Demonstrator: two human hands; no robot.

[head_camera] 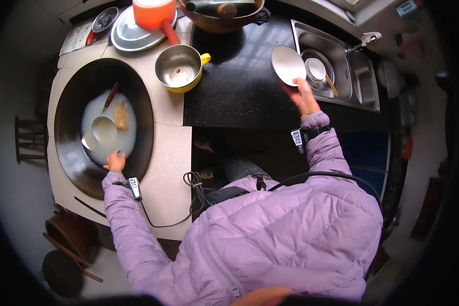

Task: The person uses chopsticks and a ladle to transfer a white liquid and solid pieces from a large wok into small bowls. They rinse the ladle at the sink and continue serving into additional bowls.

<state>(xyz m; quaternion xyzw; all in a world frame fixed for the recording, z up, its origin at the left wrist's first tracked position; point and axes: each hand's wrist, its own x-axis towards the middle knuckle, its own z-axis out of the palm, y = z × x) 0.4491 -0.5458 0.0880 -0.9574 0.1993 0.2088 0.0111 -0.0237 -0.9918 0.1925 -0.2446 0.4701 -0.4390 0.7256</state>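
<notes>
In my right hand (303, 96) is a round white plate (288, 65), gripped by its lower edge and tilted up beside the steel sink (340, 98). My left hand (116, 162) hovers over the near part of a large dark wok (70, 126), fingers apart and holding nothing. Cloudy whitish water (128, 147) fills the bottom of the wok. A round ladle (104, 129) with a reddish-brown handle (111, 95) lies there, next to a tan scrubber (121, 116), possibly loofah. White dishware (87, 142) pokes out of the water at its left.
A white bowl (315, 69) and chopsticks (331, 85) are in the sink, under a faucet (363, 43). A yellow-handled pot (178, 72) stands right of the wok. Behind are an orange dipper (153, 15) on a metal lid (124, 36) and a brown basin (222, 25). A cable (164, 225) crosses the counter.
</notes>
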